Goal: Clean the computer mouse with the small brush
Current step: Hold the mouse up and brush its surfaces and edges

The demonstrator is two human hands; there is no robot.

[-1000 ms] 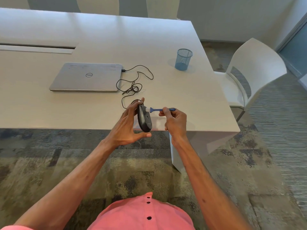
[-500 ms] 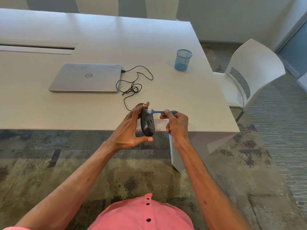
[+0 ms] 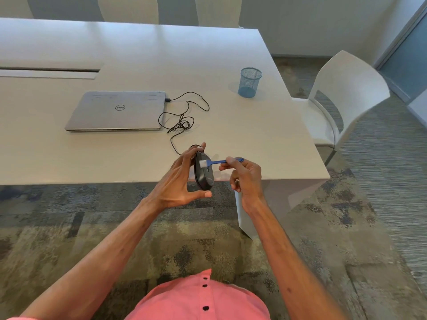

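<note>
A dark grey wired computer mouse [image 3: 204,177] is held on edge above the table's near edge, its top face turned to the right. My left hand [image 3: 179,181] grips it, fingers at its far end and thumb under its near end. A small blue brush [image 3: 216,162] with white bristles lies across to the mouse, the bristles touching the mouse's upper part. My right hand [image 3: 245,174] pinches the brush handle at its right end. The mouse's black cable [image 3: 182,122] runs back in loops to the laptop.
A closed silver laptop [image 3: 117,110] lies on the white table [image 3: 265,139], left of the cable. A blue mesh cup [image 3: 250,82] stands at the right back. A white chair [image 3: 344,98] is beside the table's right edge. Patterned carpet lies below.
The brush bristles have slid down from the mouse's far tip onto its face. Both hands and the mouse stayed at about the same spot over the table edge.
</note>
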